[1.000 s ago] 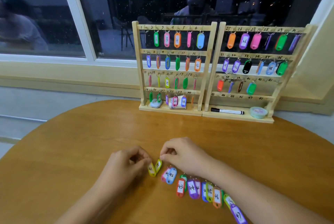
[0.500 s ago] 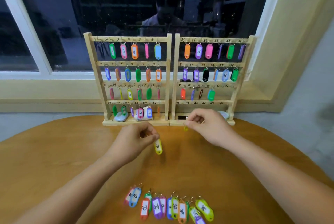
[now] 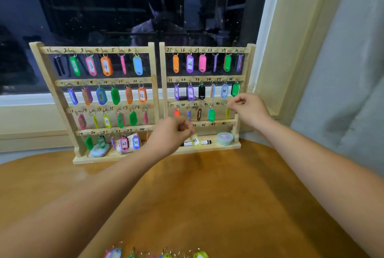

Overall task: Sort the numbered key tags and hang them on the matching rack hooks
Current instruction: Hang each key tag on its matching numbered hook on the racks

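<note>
At the right-hand pale wooden hook rack, the right hand pinches the ring of a yellow plastic key tag at the third-row bar by the 41 mark. Left hand pinches a second yellow tag marked 41, hanging before the rack's base shelf. More coloured tags lie at the round wooden table's near edge.

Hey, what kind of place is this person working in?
Probably an indoor room at night, perhaps an office or workroom. A round wooden table sits against a large dark window, which reflects ceiling lights, and two numbered wooden key racks stand on the table by the sill.
</note>
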`<move>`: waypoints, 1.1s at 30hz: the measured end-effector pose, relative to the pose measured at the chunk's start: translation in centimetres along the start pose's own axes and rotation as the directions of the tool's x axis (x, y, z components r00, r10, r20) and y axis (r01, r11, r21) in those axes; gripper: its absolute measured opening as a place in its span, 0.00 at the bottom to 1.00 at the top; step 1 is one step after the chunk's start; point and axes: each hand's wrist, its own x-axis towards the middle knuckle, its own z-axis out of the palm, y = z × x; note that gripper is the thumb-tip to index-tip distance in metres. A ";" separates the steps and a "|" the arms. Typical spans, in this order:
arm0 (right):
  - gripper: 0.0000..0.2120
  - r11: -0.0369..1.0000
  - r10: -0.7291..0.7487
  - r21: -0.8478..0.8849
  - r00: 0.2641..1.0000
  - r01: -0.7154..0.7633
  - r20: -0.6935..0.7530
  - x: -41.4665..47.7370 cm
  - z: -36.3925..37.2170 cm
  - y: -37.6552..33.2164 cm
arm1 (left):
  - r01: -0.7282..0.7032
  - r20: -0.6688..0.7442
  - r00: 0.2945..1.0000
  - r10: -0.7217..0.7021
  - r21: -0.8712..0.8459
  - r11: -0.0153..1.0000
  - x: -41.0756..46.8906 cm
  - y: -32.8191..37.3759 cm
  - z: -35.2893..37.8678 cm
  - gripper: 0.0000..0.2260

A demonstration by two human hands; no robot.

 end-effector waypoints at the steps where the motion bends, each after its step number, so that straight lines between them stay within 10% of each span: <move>1: 0.08 1.000 0.005 -0.007 1.000 -0.006 -0.007 0.6 0.0 0.2 | -0.011 -0.006 1.000 0.011 0.000 1.000 0.8 0.4 0.4 0.05; 18: 0.12 0.961 -0.081 -0.264 0.997 0.079 0.006 1.8 2.4 0.5 | -0.079 -0.134 0.987 0.087 0.062 0.995 9.9 5.3 5.1 0.05; 33: 0.09 0.999 0.000 -0.044 1.000 -0.001 -0.028 -5.4 1.7 3.4 | -0.029 -0.231 0.971 0.068 0.167 0.985 11.8 6.1 7.2 0.10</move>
